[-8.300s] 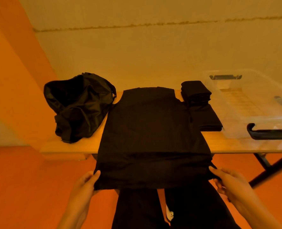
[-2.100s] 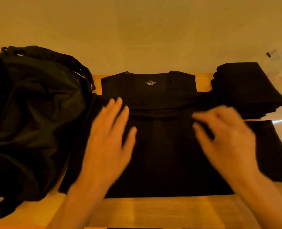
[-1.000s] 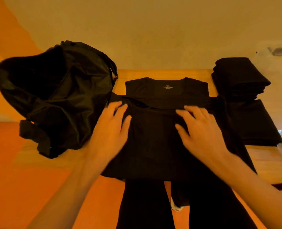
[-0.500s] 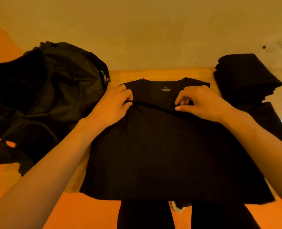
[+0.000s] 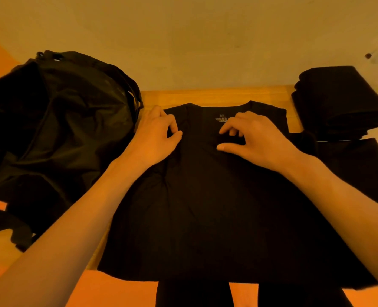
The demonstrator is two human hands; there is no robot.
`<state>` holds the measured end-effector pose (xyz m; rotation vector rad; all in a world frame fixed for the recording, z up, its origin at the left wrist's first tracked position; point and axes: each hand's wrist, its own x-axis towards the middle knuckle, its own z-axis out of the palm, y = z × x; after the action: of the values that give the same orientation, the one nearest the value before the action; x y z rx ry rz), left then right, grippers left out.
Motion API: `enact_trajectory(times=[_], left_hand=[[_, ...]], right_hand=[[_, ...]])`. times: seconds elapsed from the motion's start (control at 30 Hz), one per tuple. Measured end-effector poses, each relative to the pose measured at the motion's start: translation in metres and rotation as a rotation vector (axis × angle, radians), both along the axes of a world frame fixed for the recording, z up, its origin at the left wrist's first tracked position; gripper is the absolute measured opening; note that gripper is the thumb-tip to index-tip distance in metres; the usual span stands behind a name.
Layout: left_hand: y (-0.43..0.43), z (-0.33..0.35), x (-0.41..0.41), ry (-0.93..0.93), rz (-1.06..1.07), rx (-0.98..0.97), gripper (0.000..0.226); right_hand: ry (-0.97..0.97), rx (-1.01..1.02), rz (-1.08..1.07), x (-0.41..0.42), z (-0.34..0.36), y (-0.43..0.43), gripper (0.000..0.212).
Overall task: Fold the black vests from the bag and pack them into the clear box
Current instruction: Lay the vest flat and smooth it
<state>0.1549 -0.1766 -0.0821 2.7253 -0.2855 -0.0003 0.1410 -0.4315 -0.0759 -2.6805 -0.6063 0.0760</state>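
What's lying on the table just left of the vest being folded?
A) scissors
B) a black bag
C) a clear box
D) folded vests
B: the black bag slumps left of the vest, beside the left hand; the folded vests lie on its right.

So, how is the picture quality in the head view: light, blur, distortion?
Head view: dim light with a strong orange cast; the black vest, the bag and the folded stack are nearly flat black; the neck label shows XL, the smaller print is unreadable; the left hand and right hand look sharp; wide-angle stretch enlarges the forearms low down.
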Motion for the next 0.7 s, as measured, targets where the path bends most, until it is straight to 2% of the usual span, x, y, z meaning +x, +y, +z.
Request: enact_trajectory(times=[0.07, 0.13, 0.2, 0.3, 0.37, 0.43, 0.5, 0.6, 0.7], left_hand=[[-0.007, -0.001, -0.006, -0.064, 0.016, 0.029, 0.01], [-0.018, 0.002, -0.022, -0.209, 0.015, 0.037, 0.014], [-0.03, 0.005, -0.044, -0.297, -0.036, 0.017, 0.025], [-0.046, -0.005, -0.076, -0.163, -0.132, 0.191, 0.062], [-0.048, -0.015, -0.086, -0.074, -0.089, 0.298, 0.077], [-0.042, -0.023, -0.092, -0.014, -0.008, 0.332, 0.08], [-0.032, -0.027, -0.094, 0.036, 0.069, 0.348, 0.081], [-0.018, -0.029, -0.096, 0.067, 0.138, 0.334, 0.082], [-0.014, -0.029, -0.1, 0.047, 0.151, 0.306, 0.081]], right_hand=[[-0.006, -0.014, 0.009, -0.002, -0.003, 0.002, 0.037], [-0.052, 0.021, -0.015, -0.001, -0.008, 0.004, 0.025], [-0.069, 0.044, -0.089, 0.001, -0.007, 0.001, 0.023], [-0.21, -0.096, -0.156, -0.009, 0.0, -0.007, 0.036], [-0.218, -0.181, -0.17, -0.033, 0.002, -0.009, 0.049], [-0.155, -0.329, -0.164, -0.064, -0.006, -0.01, 0.068], [-0.094, -0.403, -0.228, -0.086, -0.021, -0.018, 0.078], [-0.013, -0.379, -0.362, -0.088, -0.034, -0.033, 0.086], [-0.022, -0.342, -0.389, -0.073, -0.037, -0.037, 0.082]])
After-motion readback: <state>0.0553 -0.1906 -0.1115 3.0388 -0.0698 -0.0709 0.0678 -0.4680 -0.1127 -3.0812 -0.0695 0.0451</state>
